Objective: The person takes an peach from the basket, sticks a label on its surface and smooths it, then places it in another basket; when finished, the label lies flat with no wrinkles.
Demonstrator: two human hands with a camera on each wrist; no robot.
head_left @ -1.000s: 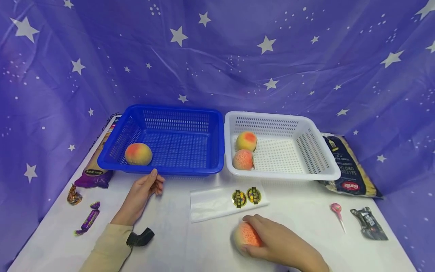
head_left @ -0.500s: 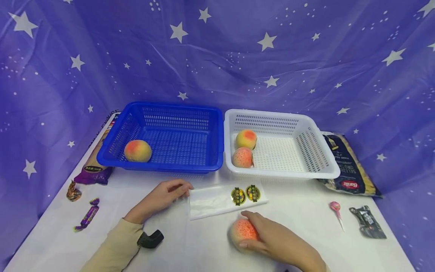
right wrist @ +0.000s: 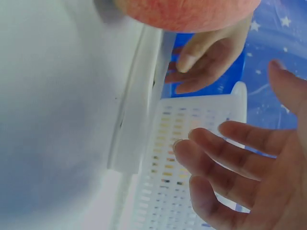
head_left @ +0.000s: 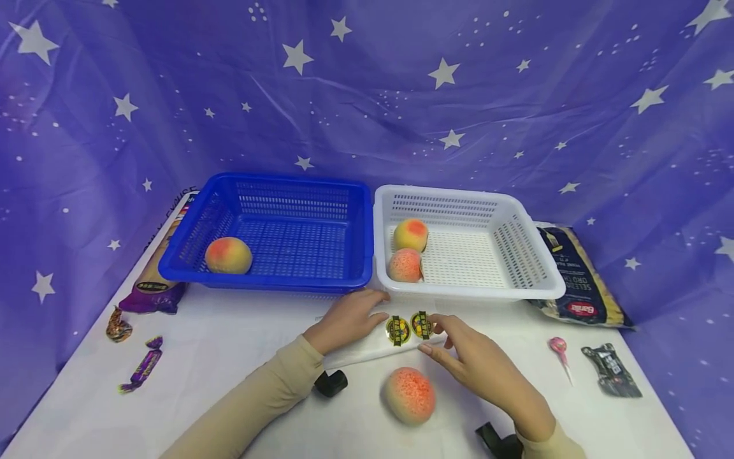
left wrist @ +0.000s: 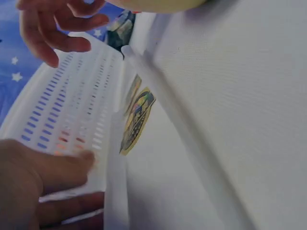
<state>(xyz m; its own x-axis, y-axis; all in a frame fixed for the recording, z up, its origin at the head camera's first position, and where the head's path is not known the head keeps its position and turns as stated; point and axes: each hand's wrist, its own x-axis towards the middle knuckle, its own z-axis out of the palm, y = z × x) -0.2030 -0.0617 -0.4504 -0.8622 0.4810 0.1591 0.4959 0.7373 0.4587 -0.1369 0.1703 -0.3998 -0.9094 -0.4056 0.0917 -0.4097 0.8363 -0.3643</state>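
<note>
A folded clear plastic bag (head_left: 373,349) with two round black-and-gold stickers (head_left: 398,331) lies flat in front of the baskets. My left hand (head_left: 348,324) is over its left part, thumb and fingers apart in the left wrist view. At the bag's right end is my right hand (head_left: 478,363), its thumb and index finger spread near the stickers; the right wrist view shows its fingers (right wrist: 225,167) loosely bent with nothing between them. A speckled pink-orange peach (head_left: 410,395) sits on the table below the bag, apart from both hands.
A blue basket (head_left: 264,284) with one peach (head_left: 228,255) stands back left. Beside it, a white basket (head_left: 470,292) holds two peaches. Packaged food bags (head_left: 585,280) flank them. Wrapped sweets (head_left: 142,364) lie left; a lollipop (head_left: 559,346) and dark packet (head_left: 612,370) lie right.
My left hand has moved right from near the blue basket's front edge onto the plastic bag. The right hand has let go of the peach and moved up to the bag's right end.
</note>
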